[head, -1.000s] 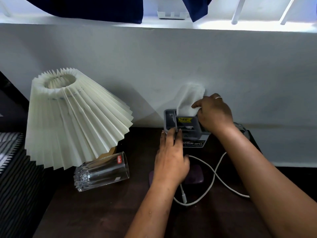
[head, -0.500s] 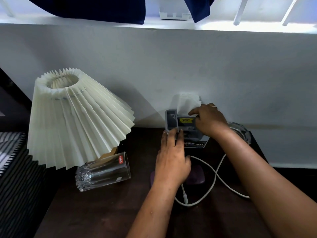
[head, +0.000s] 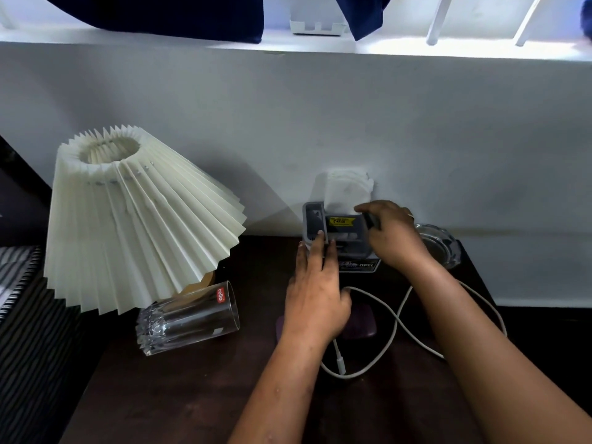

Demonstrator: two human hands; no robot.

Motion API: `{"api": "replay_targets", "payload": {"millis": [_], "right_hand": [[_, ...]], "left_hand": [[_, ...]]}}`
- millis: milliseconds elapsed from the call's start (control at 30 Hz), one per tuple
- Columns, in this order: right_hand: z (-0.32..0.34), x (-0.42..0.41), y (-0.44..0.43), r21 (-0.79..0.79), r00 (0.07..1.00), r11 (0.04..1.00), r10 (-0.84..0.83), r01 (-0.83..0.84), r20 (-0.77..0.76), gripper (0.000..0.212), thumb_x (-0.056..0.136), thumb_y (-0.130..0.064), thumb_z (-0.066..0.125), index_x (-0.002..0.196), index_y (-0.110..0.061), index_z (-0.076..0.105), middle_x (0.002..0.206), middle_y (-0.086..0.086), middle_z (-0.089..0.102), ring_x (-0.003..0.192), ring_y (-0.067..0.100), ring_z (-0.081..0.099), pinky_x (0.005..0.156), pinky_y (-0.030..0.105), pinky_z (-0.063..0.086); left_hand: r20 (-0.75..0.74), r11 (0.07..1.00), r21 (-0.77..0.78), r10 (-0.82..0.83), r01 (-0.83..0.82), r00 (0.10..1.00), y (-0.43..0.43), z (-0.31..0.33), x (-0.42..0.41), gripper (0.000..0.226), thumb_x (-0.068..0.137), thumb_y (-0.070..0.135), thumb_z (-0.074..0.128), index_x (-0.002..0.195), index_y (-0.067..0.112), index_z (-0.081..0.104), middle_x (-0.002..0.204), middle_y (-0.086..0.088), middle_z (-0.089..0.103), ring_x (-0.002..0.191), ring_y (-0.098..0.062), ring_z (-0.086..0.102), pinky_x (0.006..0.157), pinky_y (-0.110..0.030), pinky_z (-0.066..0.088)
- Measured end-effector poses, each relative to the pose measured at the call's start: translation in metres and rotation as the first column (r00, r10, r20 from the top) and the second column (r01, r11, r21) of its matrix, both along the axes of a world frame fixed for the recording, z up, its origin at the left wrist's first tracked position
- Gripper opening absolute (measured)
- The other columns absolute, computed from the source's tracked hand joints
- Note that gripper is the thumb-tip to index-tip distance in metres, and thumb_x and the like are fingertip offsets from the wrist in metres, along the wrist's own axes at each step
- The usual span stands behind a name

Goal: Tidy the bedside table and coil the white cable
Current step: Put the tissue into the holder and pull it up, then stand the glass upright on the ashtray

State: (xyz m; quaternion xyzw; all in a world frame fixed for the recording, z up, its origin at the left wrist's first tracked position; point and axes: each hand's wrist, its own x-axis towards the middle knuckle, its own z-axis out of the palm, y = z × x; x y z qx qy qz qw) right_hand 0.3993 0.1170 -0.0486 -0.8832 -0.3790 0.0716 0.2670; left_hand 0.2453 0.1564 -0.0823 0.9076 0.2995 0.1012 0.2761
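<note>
Dark wood makes the top of the bedside table (head: 192,395), which stands against a white wall (head: 416,139). At the back of the table, touching the wall, is a grey tissue box (head: 349,240) with a yellow label, and one white tissue (head: 347,190) stands up out of its top.

The left hand (head: 315,302) lies flat on the table. Its grip is spread, with straight fingers (head: 318,248) that touch the front of the tissue box. The right hand (head: 395,235) is over the right end of the box with its fingers curled, and one fingertip reaches the lower edge of the tissue. If its grip pinches the tissue, holds the box or holds nothing, I cannot tell.

The white cable (head: 397,320) is not coiled. It lies loose on the table between the two forearms, crosses itself once and passes under the left hand and the right forearm. Its plug (head: 340,363) rests just beside the left wrist. A flat purple thing (head: 360,322) is partly hidden under the left hand.

At the left, a lamp with a pleated cream shade (head: 134,219) leans to one side. A clear drinking glass (head: 189,318) with a red label lies on its side just beside the lamp's base. A glass ashtray (head: 440,248) stands near the right back corner of the table, behind the right wrist.
</note>
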Motion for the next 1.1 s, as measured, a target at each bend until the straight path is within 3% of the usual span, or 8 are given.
{"api": "replay_targets", "payload": {"millis": [167, 300, 433, 567, 700, 867, 967, 1100], "right_hand": [[-0.003, -0.024, -0.020, 0.197, 0.997, 0.980, 0.001, 0.013, -0.072, 0.046, 0.079, 0.000, 0.051, 0.118, -0.021, 0.063, 0.124, 0.007, 0.059, 0.117, 0.023, 0.053, 0.098, 0.029, 0.041], [0.004, -0.042, -0.031, 0.251, 0.995, 0.965, -0.052, 0.072, -0.085, 0.044, 0.077, -0.003, 0.051, 0.113, -0.026, 0.064, 0.115, 0.002, 0.060, 0.106, 0.021, 0.055, 0.095, 0.038, 0.045], [0.007, -0.086, -0.039, 0.381, 0.951, 0.923, 0.073, 0.049, -0.299, 0.037, 0.077, 0.007, 0.052, 0.099, -0.017, 0.068, 0.097, -0.003, 0.067, 0.093, 0.012, 0.062, 0.091, 0.027, 0.049], [-0.004, -0.139, -0.042, 0.342, 0.872, 0.936, 0.231, -0.078, -0.432, 0.045, 0.078, 0.006, 0.054, 0.106, -0.028, 0.062, 0.081, -0.010, 0.064, 0.076, 0.004, 0.060, 0.075, 0.018, 0.048], [-0.008, -0.163, -0.038, 0.331, 0.839, 0.934, 0.283, -0.132, -0.465, 0.038, 0.083, 0.002, 0.054, 0.112, -0.021, 0.063, 0.085, -0.010, 0.063, 0.069, -0.010, 0.055, 0.067, 0.005, 0.041], [-0.027, -0.177, -0.025, 0.186, 0.786, 0.955, 0.297, -0.233, -0.542, 0.049, 0.086, -0.005, 0.054, 0.132, -0.022, 0.050, 0.108, -0.002, 0.063, 0.097, 0.014, 0.059, 0.085, 0.018, 0.042], [-0.037, -0.182, -0.015, 0.102, 0.761, 0.934, 0.339, -0.342, -0.553, 0.055, 0.087, -0.011, 0.054, 0.139, -0.024, 0.042, 0.117, 0.001, 0.065, 0.110, 0.014, 0.058, 0.090, 0.017, 0.039], [-0.040, -0.189, -0.003, 0.092, 0.743, 0.920, 0.363, -0.380, -0.563, 0.051, 0.086, -0.013, 0.057, 0.135, -0.023, 0.047, 0.125, 0.002, 0.063, 0.117, 0.016, 0.056, 0.093, 0.019, 0.039]], "left_hand": [[-0.032, 0.999, 0.023, -0.031, 0.032, 0.999, 0.001, 0.001, -0.002, 0.069, 0.090, 0.029, 0.051, 0.148, 0.027, 0.012, 0.157, 0.006, -0.014, 0.146, -0.026, -0.008, 0.115, -0.047, 0.023], [-0.065, 0.994, 0.096, -0.043, 0.049, 0.997, 0.001, 0.004, -0.010, 0.067, 0.090, 0.030, 0.052, 0.147, 0.026, 0.018, 0.158, 0.001, -0.011, 0.146, -0.025, -0.003, 0.115, -0.046, 0.022], [-0.118, 0.980, 0.180, -0.060, 0.081, 0.991, 0.001, 0.013, -0.032, 0.064, 0.089, 0.027, 0.051, 0.145, 0.024, 0.022, 0.159, -0.003, -0.001, 0.146, -0.020, 0.004, 0.116, -0.042, 0.016], [-0.136, 0.983, 0.185, 0.035, -0.009, 0.990, 0.005, 0.027, -0.070, 0.055, 0.087, 0.027, 0.049, 0.140, 0.023, 0.034, 0.156, 0.000, 0.016, 0.144, -0.014, 0.011, 0.117, -0.040, 0.007], [-0.216, 0.958, 0.242, 0.206, -0.152, 0.954, 0.020, 0.031, -0.117, 0.071, 0.084, 0.029, 0.059, 0.144, 0.034, 0.021, 0.154, 0.005, 0.021, 0.141, -0.017, 0.021, 0.113, -0.043, 0.019], [-0.343, 0.942, 0.201, 0.323, -0.267, 0.882, 0.045, 0.018, -0.147, 0.088, 0.078, 0.030, 0.067, 0.146, 0.034, 0.011, 0.154, 0.002, 0.022, 0.143, -0.021, 0.017, 0.115, -0.052, 0.017], [-0.360, 0.937, 0.244, 0.326, -0.249, 0.874, 0.051, 0.011, -0.142, 0.090, 0.075, 0.028, 0.069, 0.145, 0.034, 0.014, 0.152, 0.002, 0.024, 0.141, -0.024, 0.019, 0.113, -0.053, 0.018], [-0.353, 0.911, 0.327, 0.365, -0.252, 0.861, 0.056, 0.007, -0.133, 0.076, 0.077, 0.018, 0.063, 0.141, 0.035, 0.024, 0.146, 0.002, 0.032, 0.135, -0.029, 0.027, 0.111, -0.050, 0.024]]}}
